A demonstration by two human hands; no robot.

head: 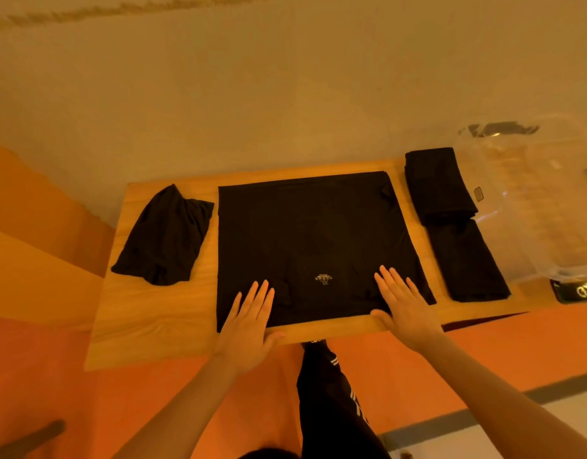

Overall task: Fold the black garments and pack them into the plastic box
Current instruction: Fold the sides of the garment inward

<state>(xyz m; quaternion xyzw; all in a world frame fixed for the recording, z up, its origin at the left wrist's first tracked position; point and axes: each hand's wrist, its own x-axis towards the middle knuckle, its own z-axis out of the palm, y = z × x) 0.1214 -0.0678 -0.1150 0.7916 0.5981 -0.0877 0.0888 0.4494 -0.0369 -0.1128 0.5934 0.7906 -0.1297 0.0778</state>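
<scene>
A black garment (312, 233) lies spread flat in the middle of the wooden table (172, 313), a small size label showing near its front edge. My left hand (250, 323) rests flat on its front left corner, fingers straight. My right hand (403, 303) lies flat on its front right part, fingers straight too. A crumpled black garment (166, 236) sits at the table's left. Two folded black garments, one at the back (437, 183) and one in front (467, 260), lie at the right. The clear plastic box (530, 207) stands at the far right, beside the folded ones.
The table stands against a pale wall. A dark device (577, 289) lies at the right edge below the box. Orange floor surrounds the table, and my dark trouser leg (328, 392) with white stripes shows below the table's front edge.
</scene>
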